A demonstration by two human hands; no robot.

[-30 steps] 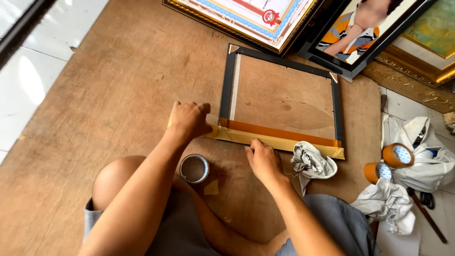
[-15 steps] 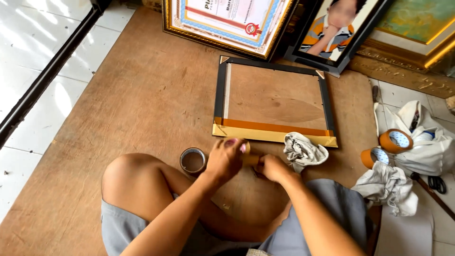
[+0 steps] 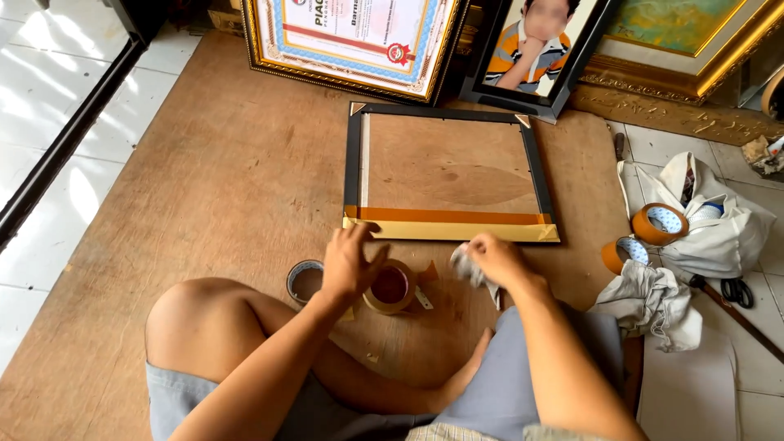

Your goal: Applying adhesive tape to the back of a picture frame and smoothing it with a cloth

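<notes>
Two hands are working on a wooden board (image 3: 204,212) laid on the floor. Lying face down near the board's far edge is a black picture frame (image 3: 450,174), its near side taped in orange and gold. Just short of that side, the left hand (image 3: 349,263) is grasping a brown tape roll (image 3: 390,287), with a second roll (image 3: 304,280) sitting beside it. The right hand (image 3: 495,259) is clenching a crumpled white cloth (image 3: 465,265).

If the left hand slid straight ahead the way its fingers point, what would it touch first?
Probably the gold-taped near edge of the black picture frame; the left hand already has fingertips at that edge, with the brown tape roll beside it.
</notes>
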